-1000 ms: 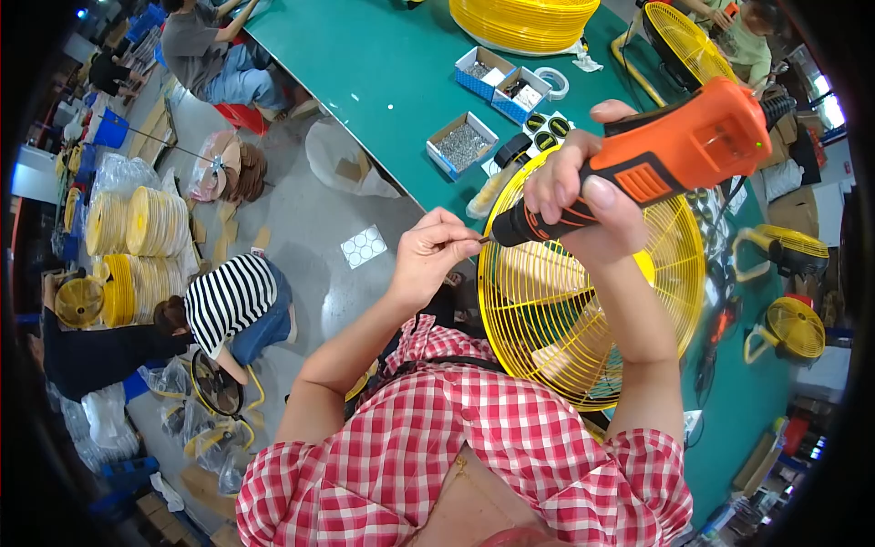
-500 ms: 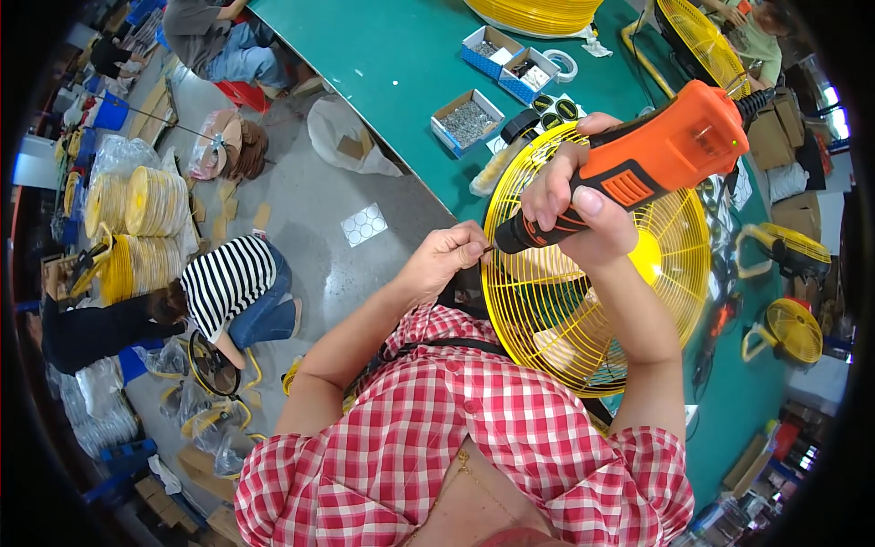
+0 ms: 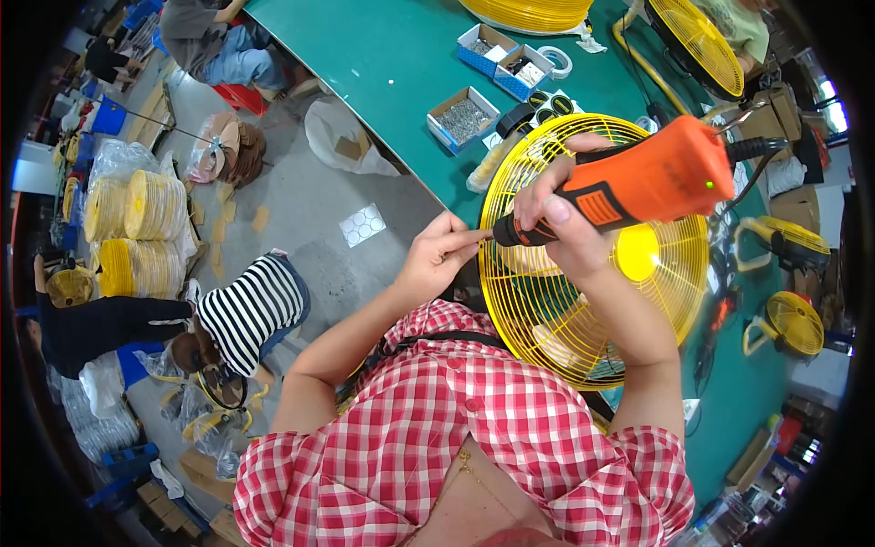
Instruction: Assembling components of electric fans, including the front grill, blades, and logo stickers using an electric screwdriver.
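My right hand [image 3: 581, 248] is wrapped round an orange and black electric screwdriver [image 3: 652, 173], its black nose pointing left and its cord running off to the right. My left hand [image 3: 439, 258] is closed in a pinch, thumb and forefinger reaching to the tip of the screwdriver; whatever small part they hold is hidden. Both meet at the left rim of a round fan with a yellow wire guard and a yellow centre disc [image 3: 637, 255]. The fan stands at the edge of the green table [image 3: 365, 46], and pale blades show through its wires.
A blue-sided box of screws [image 3: 462, 118] and two more small boxes [image 3: 525, 71] lie beyond the fan, near a tape roll [image 3: 558, 62]. Another yellow fan [image 3: 700, 41] stands far right. On the floor at left, a person in stripes [image 3: 251, 310] bends near yellow spools [image 3: 150, 205].
The screwdriver has tilted and moved slightly left and down in my right hand. My left fingers have straightened toward its tip. The striped person has bent lower.
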`<state>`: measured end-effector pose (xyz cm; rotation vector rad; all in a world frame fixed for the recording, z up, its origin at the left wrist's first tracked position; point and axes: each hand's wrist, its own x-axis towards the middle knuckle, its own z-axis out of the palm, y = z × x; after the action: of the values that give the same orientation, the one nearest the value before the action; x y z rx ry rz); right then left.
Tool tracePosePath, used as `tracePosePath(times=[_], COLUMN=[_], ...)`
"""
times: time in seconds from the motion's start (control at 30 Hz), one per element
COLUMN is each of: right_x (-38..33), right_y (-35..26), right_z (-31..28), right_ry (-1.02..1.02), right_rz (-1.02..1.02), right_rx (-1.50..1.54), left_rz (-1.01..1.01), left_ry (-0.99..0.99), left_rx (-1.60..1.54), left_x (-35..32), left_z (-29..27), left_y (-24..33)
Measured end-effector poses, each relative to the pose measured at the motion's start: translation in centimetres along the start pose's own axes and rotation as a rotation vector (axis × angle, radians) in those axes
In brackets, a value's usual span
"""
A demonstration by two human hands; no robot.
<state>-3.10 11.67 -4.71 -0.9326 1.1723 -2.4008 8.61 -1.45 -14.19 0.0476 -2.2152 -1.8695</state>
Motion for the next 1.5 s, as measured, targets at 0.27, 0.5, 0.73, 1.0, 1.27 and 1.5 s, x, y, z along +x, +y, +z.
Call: tracePosePath(times=[0.27, 0.5, 0.73, 1.0, 1.27, 1.5], right_x=[-1.3, -1.7, -2.1, -2.2, -2.4, 0.5], right_y=[1.6, 2.1, 2.5, 2.6, 5.3, 1.4], right_z=[-0.3, -1.0, -1.0, -0.3, 0.1, -0.4], right_ry=[-0.036, -0.157, -0.114, -0.155, -0.368, -0.160], right_rz=[0.017, -0.019, -0.067, -0.020, -0.118, 0.197], right_rx=[-0.079, -0.227, -0.197, -0.256, -0.315, -0.200], left_rz=[0.076, 0.102, -0.402, -0.539, -0.489, -0.848], left_ry=[0.121, 0.134, -0.124, -0.249, -0.214, -0.287], left_rx=[0.291, 0.323, 0.033, 0.059, 0.022, -0.465], left_x=[-2.5, -2.8, -3.5, -3.4, -3.6, -3.6], left_z=[2.1, 2.6, 3.1, 3.5, 4.1, 2.2], left_y=[-1.0, -1.8, -4.0, -3.4, -5.0, -5.6])
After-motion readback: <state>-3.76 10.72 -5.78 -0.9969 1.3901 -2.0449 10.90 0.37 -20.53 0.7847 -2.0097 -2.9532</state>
